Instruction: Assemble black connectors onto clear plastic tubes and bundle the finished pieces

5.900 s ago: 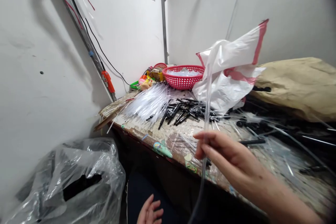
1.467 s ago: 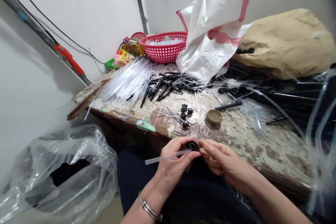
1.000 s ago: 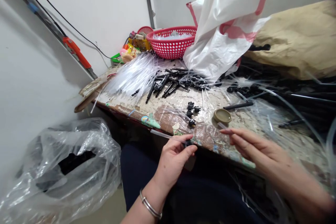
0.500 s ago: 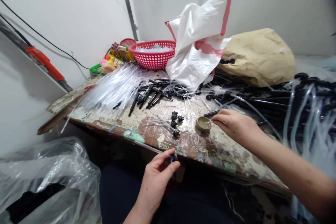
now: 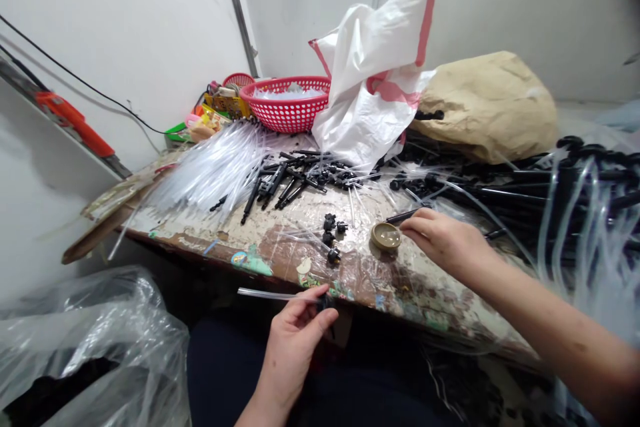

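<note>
Below the table's front edge, my left hand (image 5: 300,332) pinches a small black plastic fitting (image 5: 326,303) between thumb and fingers. A clear plastic tube (image 5: 267,294) runs out to the left from that grip. My right hand (image 5: 445,237) is closed in a pinch at the right rim of a small round dish (image 5: 385,236), which has a shiny, wet-looking inside. Whatever its fingertips hold is too small to make out. Behind those fingers lies a black rod (image 5: 401,216). Left of the dish sit several small black fittings (image 5: 331,238) with thin clear tubes.
Clear tubes (image 5: 215,163) and black rod-shaped parts (image 5: 274,185) are heaped across the worn table (image 5: 175,230). Behind them stand a red basket (image 5: 287,113), a white sack (image 5: 370,53) and a tan bag (image 5: 490,103). More black parts (image 5: 525,183) pile up at right.
The clear tube at my left hand now shows its free end pointing left, with its angle flatter. My right hand stays by the dish. The whole view has shifted slightly.
</note>
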Tool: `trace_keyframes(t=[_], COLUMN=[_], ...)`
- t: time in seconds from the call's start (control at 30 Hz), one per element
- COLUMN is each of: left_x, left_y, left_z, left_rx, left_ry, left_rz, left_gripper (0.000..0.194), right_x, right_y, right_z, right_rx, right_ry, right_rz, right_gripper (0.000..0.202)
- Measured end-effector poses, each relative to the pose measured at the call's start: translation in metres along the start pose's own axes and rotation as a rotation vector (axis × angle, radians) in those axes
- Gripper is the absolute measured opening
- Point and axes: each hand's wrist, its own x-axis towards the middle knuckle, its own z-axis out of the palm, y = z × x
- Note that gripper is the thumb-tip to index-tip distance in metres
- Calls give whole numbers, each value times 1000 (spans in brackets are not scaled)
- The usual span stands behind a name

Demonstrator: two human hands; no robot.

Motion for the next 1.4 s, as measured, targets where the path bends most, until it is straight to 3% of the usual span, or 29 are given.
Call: trace_keyframes(t=[0.1, 0.2, 0.33, 0.57, 0.83, 1.2, 1.4], left_x=[-2, -5, -10, -18, -21, -29, -31], left_y=[3, 6, 9, 13, 13, 11, 12], left_z=[0, -2, -6, -14, -17, -15, -16], left_rx=[-129, -313, -494, -635, -631, -568, -533], left_ry=[2, -12, 6, 6, -34, -100, -94], left_rz=[-26, -40, -52, -46, -29, -57, -75], left_gripper=[33, 31, 33, 37, 36, 36, 34], right_x=[-11, -25, -39, -39, -40, -50, -52], right_y=[-18, -50, -93, -116, -124, -129, -132], right_z=[-12, -19, -14, 0, -5, -6, -5], right_rx=[321, 644, 851, 845, 819, 583, 583], right_ry=[-44, -191, -263, -209, -176, -252, -296], right_rz=[55, 45, -45, -182, -236, -282, -296], right_gripper=[22, 23, 18, 16, 17, 26, 28])
